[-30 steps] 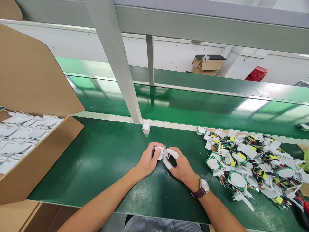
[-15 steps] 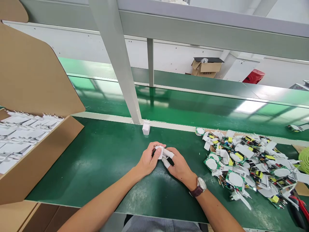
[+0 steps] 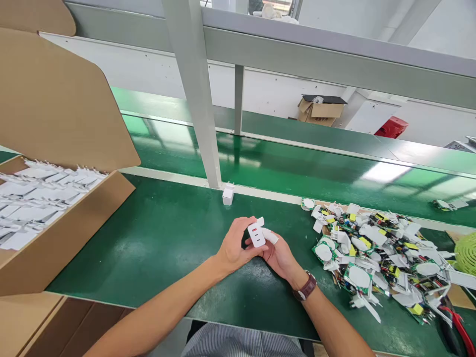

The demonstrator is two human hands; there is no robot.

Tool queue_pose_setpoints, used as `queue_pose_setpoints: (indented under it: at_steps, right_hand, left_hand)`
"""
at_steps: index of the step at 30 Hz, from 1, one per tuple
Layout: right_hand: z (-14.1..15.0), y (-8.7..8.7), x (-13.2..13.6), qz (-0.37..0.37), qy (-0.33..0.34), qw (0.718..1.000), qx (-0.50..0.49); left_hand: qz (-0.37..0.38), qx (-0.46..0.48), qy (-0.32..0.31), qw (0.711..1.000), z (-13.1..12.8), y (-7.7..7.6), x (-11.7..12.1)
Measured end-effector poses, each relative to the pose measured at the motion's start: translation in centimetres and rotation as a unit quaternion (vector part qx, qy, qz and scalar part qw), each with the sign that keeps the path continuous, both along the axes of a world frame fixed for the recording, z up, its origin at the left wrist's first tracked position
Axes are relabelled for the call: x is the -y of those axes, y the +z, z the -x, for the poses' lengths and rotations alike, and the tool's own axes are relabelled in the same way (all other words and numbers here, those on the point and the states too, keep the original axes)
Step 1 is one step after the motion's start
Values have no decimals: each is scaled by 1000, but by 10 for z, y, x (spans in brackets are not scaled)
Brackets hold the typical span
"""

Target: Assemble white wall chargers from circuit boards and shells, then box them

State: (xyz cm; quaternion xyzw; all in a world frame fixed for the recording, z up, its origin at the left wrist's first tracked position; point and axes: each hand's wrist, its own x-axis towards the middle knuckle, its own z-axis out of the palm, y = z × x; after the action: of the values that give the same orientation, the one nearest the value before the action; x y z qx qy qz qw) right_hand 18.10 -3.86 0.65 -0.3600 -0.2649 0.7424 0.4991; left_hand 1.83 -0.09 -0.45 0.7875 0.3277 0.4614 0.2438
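Observation:
A small white USB charger [image 3: 256, 237] is held over the bench in front of me. Its port face is turned up towards me, with a red slot and smaller dark slots. My left hand [image 3: 233, 246] closes on its left and lower sides, the thumb reaching along the bottom. From the right, my right hand [image 3: 281, 257] grips it too, with white covers on its fingers; part of those fingers is hidden behind the charger. Beyond the hands, a second white charger [image 3: 228, 195] stands upright near the foot of the grey post.
To the right lies a heap of circuit boards with white casing parts [image 3: 366, 248]. Red-handled pliers [image 3: 461, 329] and a green coiled item [image 3: 466, 253] are beside it. An open carton [image 3: 89, 218] of white pieces stands left. A grey post [image 3: 197, 99] rises at the bench's back edge.
The charger has been turned in my hands, so its port face now shows. My left thumb has moved from its top to its lower side. The view has shifted slightly left.

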Motion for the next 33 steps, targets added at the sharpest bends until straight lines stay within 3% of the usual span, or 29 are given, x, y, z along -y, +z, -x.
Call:
queue_pose_setpoints:
  at_steps: [6, 8, 10, 12, 14, 16, 19, 23, 28, 33]
  right_hand:
    - [0, 0, -1, 9, 0, 1000, 4]
    - [-1, -2, -2, -11, -24, 998, 49]
    - [-3, -6, -2, -66, -83, 982, 156]
    - [-7, -10, -1, -137, -134, 928, 321]
    - [-12, -15, 1, -188, -146, 852, 467]
    - [-15, -19, 2, -215, -131, 809, 531]
    - [-19, -25, 0, -235, -72, 825, 509]
    - [-21, -34, -7, -208, 15, 856, 473]
    - [-20, -41, -11, -203, 1, 872, 445]
    - [-20, -38, -12, -219, -1, 870, 443]
  left_hand:
    - [1, -13, 7, 1000, 1, -1, -1]
    - [8, -25, 4, 1000, 2, 1, -1]
    - [19, -34, 5, 999, 5, 3, -3]
    - [24, -37, 4, 999, 8, 4, -6]
    - [4, -30, -10, 999, 11, 4, -10]
    - [-26, -21, -39, 999, 12, 4, -15]
    - [-36, -7, -101, 994, 12, 6, -21]
    - [31, -43, -205, 977, 16, 15, -25]
    - [131, -78, -214, 965, 21, 25, -33]
    - [124, -121, -237, 956, 20, 42, -42]
